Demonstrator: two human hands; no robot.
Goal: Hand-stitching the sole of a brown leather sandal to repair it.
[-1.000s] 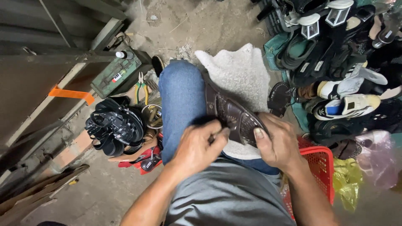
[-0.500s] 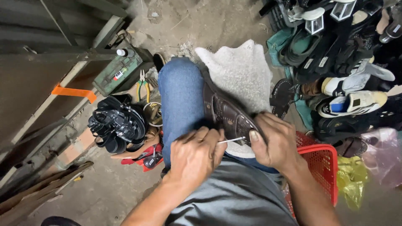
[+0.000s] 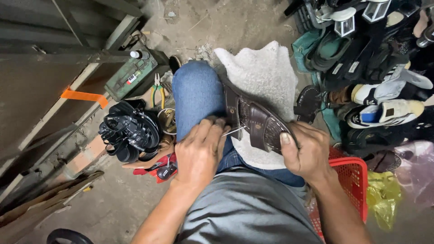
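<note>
A dark brown leather sandal lies on edge across my lap, between my blue-jeaned knee and a white fluffy cloth. My right hand grips the sandal's near end, thumb on its upper. My left hand is closed on a thin metal needle, whose tip touches the sandal's side at the sole seam.
A red plastic basket stands by my right forearm. Many shoes and sandals are piled at the right. A green metal box, pliers, a heap of black sandals and a small tin lie at the left on the concrete floor.
My left hand has drawn back slightly from the sandal's side, baring the needle between hand and sole. My right hand keeps its hold; the view has shifted a little.
</note>
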